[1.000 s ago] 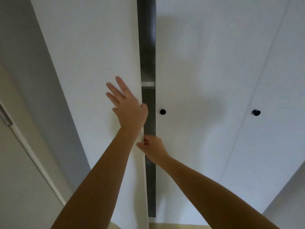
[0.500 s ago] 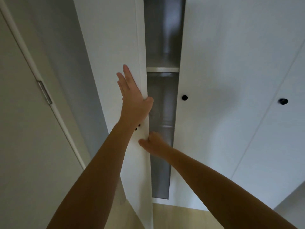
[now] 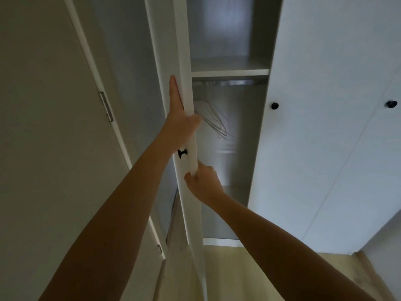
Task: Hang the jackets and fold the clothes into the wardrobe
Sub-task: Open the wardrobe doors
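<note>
Wardrobe (image 3: 236,166) is straight in front of the person and fills the middle and the right of the view. One door (image 3: 183,40) of it stands open and is seen almost edge-on, so the inside shows between it and the closed doors (image 3: 314,170) on the right.

Both hands hold this open door. The left hand (image 3: 180,124) is the upper one. Its fingers lie straight and flat along the outer face of the door, pointing up. Its thumb is hooked round the edge to the inner side, so the edge is clamped between thumb and palm. The right hand (image 3: 204,183) is lower, below the black knob (image 3: 181,153) of the door, and its fingers are curled round the same edge. The hands are apart, with the knob between them.

Inside, a white shelf (image 3: 230,72) crosses the upper part, and just under it runs a metal rail (image 3: 230,83). Thin wire hangers (image 3: 217,122) hang there, close behind the left thumb (they are blurred, so I cannot count them). The closed doors have black knobs (image 3: 275,105) too. At the far left is a room door (image 3: 43,148) with a metal hinge (image 3: 106,107). Pale floor (image 3: 227,268) shows at the bottom.
</note>
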A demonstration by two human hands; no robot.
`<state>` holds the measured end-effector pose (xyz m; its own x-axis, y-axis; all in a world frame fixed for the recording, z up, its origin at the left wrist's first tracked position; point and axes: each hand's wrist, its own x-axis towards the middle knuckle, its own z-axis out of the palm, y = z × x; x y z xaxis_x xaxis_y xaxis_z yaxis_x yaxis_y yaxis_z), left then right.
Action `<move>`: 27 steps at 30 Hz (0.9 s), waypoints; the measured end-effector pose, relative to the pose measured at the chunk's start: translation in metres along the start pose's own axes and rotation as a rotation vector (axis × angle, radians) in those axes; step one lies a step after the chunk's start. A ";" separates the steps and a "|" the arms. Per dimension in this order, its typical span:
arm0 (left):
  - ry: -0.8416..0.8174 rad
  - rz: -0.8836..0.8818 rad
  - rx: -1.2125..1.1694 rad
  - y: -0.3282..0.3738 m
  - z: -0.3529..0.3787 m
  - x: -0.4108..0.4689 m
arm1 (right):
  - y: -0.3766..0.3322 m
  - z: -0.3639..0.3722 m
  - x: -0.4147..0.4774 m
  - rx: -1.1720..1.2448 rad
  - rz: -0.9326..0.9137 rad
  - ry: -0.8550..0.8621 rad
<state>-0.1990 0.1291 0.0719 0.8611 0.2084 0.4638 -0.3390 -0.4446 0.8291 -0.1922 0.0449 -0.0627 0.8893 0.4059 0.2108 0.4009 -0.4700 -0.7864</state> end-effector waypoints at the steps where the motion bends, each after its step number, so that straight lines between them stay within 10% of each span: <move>1: -0.013 -0.006 -0.012 -0.003 -0.010 -0.003 | -0.007 0.009 -0.003 -0.003 0.001 0.015; 27: 0.092 -0.306 -0.195 -0.051 -0.176 -0.038 | -0.115 0.155 0.004 -0.080 0.144 0.049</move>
<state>-0.2810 0.2970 0.0663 0.8992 0.3870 0.2042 -0.1445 -0.1777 0.9734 -0.2686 0.2220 -0.0611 0.9476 0.2919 0.1294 0.2834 -0.5824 -0.7619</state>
